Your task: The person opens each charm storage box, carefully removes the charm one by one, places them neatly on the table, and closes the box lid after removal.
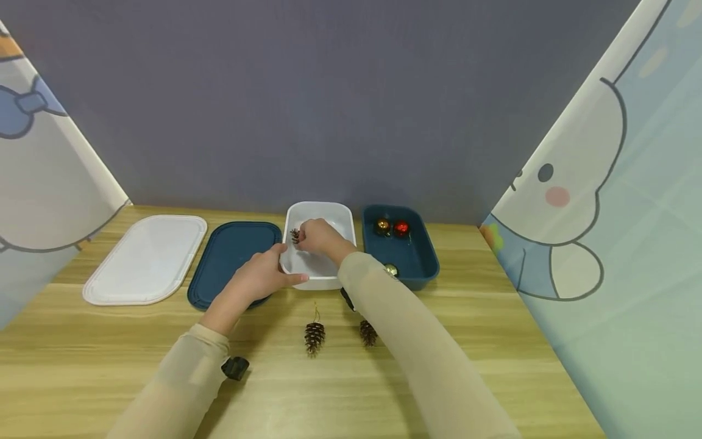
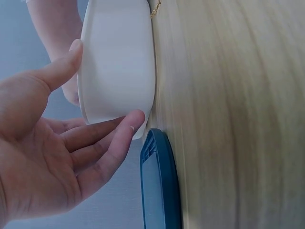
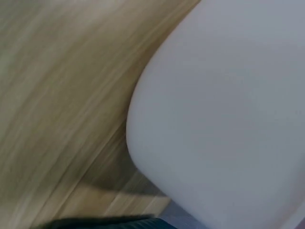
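My right hand (image 1: 320, 238) reaches down inside the white bin (image 1: 345, 227), its fingertips pinching a small brown pine cone (image 1: 295, 236) near the bin's left wall. The left hand (image 1: 263, 275) is at the bin's near left corner, thumb against the front rim and fingers along the left side. In the left wrist view those fingers (image 2: 102, 164) are spread, touching the bin's outer wall (image 2: 116, 62), with a gap before the palm. Only the bin's pale outside (image 3: 224, 114) and the wood show in the right wrist view; the right fingers are out of sight there.
Two pine cones, one (image 1: 315, 337) with a gold loop and another (image 1: 368, 333) beside the right sleeve, lie in front. A dark blue bin (image 1: 425, 259) holds a red ball (image 1: 402, 228) and two gold ones. Left are a blue lid (image 1: 233, 250) and a white lid (image 1: 148, 259).
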Available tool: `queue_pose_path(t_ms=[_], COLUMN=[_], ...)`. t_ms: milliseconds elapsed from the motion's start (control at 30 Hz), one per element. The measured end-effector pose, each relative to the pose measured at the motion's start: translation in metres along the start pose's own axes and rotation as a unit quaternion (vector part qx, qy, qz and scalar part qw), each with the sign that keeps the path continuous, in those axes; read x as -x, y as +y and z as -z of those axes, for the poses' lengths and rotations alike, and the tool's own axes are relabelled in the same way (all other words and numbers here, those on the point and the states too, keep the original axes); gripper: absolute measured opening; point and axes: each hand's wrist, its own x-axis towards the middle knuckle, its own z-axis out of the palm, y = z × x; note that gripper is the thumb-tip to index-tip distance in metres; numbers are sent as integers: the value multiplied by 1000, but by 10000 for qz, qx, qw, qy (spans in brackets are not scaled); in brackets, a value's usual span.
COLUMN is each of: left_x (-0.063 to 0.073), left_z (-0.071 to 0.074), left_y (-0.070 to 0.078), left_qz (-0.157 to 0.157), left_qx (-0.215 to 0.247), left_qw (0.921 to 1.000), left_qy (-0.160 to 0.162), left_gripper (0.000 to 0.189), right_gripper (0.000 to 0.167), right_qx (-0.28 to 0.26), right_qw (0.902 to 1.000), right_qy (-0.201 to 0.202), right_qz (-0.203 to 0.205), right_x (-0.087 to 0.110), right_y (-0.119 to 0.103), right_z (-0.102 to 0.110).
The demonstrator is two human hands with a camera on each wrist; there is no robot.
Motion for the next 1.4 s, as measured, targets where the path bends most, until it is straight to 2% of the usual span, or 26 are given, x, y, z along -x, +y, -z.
queue_pose_path(t_ms=[167, 333, 400, 500, 600, 767, 967, 1167, 1267, 1400], left_x=[1, 3, 3, 5, 6, 10, 7, 3, 1, -1], left_z=[0, 1, 2, 3, 3, 3, 4, 0, -3, -6], left_y=[3, 3, 2, 0, -2, -3, 0, 4, 4, 5], left_qz=[16, 44, 73, 111, 148, 190, 194, 234, 217, 148], left_qx=[83, 66, 60, 52, 47, 22, -53, -21, -22, -36], left_qw=[10000, 10000, 10000, 9999, 9999, 9998, 9998, 9997, 9997, 9999], left_qy=[-19, 1, -13, -22, -33, -83, -24, -58, -80, -65], left_gripper=[105, 105, 106, 107, 108, 107, 107, 106, 106, 105], right_gripper=[25, 50, 47, 34, 24, 33, 41, 34, 45, 60], right_qx=[-254, -478, -338, -175, -245, -706, -906, -1006, -1212, -1211], right_qw=[9996, 9988, 9990, 9979, 9952, 9888, 9864, 9864, 9832, 9785], right_qy=[31, -98, -282, -602, -912, -1281, -1293, -1064, -1037, -1032], right_qz=[-81, -96, -28, 133, 266, 284, 458, 747, 892, 1312], right_x=[5, 12, 14, 17, 20, 29, 46, 75, 102, 142], right_y=[5, 10, 12, 14, 15, 13, 15, 29, 30, 29], right_z=[7, 21, 27, 37, 45, 65, 95, 109, 110, 106])
